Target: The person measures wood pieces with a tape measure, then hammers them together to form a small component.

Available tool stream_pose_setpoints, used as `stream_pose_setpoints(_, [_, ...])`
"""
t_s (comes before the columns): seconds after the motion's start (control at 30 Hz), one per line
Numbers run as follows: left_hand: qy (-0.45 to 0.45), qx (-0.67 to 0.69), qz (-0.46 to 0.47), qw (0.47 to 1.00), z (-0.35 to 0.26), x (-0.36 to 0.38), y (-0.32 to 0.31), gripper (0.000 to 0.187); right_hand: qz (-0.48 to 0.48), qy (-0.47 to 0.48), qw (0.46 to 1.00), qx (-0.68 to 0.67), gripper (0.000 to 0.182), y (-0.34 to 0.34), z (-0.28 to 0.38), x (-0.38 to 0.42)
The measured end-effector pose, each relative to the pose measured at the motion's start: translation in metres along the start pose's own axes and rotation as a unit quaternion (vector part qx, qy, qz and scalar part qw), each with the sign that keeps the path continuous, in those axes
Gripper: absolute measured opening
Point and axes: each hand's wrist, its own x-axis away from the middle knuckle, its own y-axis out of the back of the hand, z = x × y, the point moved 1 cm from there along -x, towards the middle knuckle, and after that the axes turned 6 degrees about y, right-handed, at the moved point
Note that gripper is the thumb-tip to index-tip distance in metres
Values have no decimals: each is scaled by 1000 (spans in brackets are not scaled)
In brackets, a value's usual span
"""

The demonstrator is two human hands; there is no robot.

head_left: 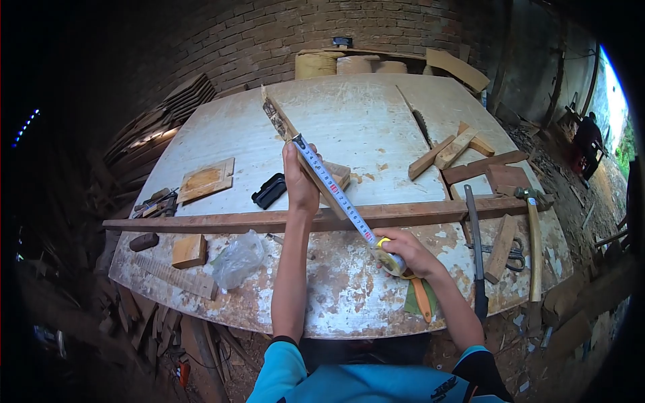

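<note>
Right hand gripping yellow tape measure, left hand holding rough wooden strip

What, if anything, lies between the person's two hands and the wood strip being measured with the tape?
Nothing visible does. The left hand already grips the wood strip and pins the tape blade against it. The right hand holds the tape measure case, with the blade running uninterrupted between the hands above the workbench.

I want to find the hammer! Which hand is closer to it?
Right. The right hand, holding the tape measure case, sits just left of the hammer. The left hand is farther left, on the wood strip.
</note>
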Motion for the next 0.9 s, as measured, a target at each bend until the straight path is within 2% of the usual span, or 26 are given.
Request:
stream_pose_setpoints(0.33, [16,42,-46,998,-7,8,-16,40,26,35,999,24,51,-4,4,-1])
stream_pose_setpoints(0.47, [29,29,-80,996,-10,12,-19,41,31,19,999,10,51,-8,2,-2])
stream_pose_setpoints(0.6, [29,24,-86,996,-12,14,-21,43,59,-34,996,-55,55,-3,-5,-2])
stream_pose_setpoints(0.9, [20,28,-60,998,-20,19,-30,45,113,-59,976,-174,66,4,-15,-5])
